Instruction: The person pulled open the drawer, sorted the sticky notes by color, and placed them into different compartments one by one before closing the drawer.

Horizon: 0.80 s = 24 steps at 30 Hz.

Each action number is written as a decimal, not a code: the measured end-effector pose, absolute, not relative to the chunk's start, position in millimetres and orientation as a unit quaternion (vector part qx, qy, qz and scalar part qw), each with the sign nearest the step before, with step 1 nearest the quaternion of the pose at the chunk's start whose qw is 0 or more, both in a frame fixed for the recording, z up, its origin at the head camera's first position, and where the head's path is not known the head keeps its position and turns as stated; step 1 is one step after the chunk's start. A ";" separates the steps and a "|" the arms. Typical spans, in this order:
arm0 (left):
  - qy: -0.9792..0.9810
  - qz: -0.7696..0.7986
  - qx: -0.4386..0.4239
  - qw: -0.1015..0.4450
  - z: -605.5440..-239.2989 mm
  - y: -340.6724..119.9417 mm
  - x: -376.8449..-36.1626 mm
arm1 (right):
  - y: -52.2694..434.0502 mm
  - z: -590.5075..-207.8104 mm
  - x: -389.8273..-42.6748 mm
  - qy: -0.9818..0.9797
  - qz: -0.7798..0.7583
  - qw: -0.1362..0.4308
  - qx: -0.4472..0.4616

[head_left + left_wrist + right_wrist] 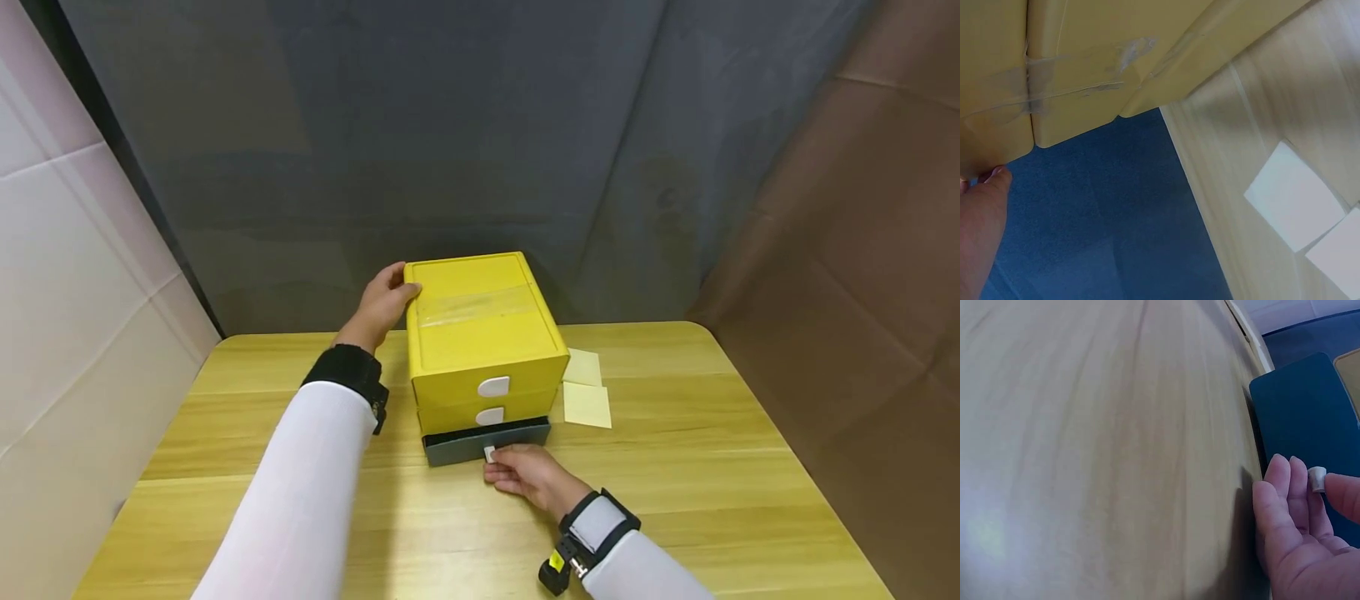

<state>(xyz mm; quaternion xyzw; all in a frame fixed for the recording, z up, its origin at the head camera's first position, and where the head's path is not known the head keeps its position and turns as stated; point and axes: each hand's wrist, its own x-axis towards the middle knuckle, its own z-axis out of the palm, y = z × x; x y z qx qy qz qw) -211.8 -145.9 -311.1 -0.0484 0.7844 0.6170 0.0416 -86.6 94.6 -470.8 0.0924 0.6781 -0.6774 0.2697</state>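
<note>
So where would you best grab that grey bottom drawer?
By the small white tab on the grey drawer front, pinched from the front. It is the only part that sticks out. The right hand pinches it there now.

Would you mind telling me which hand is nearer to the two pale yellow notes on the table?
Right. The right hand pinches the grey drawer's handle, in front and left of the notes; the left hand holds the yellow cabinet's far side.

1 yellow cabinet (480, 329) with 3 drawers; 2 paper notes (585, 387) just right of the cabinet; 2 hands.
</note>
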 end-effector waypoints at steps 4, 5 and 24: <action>0.783 0.619 -0.052 0.039 -312.8 -145.3 -214.2 | 95.1 -473.3 -85.1 0.684 -0.678 0.256 0.082; 0.782 0.620 -0.053 0.038 -313.5 -145.1 -214.9 | 95.3 -474.1 -84.8 0.687 -0.677 0.252 0.080; 0.784 0.617 -0.053 0.029 -319.9 -146.0 -220.2 | 96.3 -480.1 -71.4 0.726 -0.649 0.219 0.058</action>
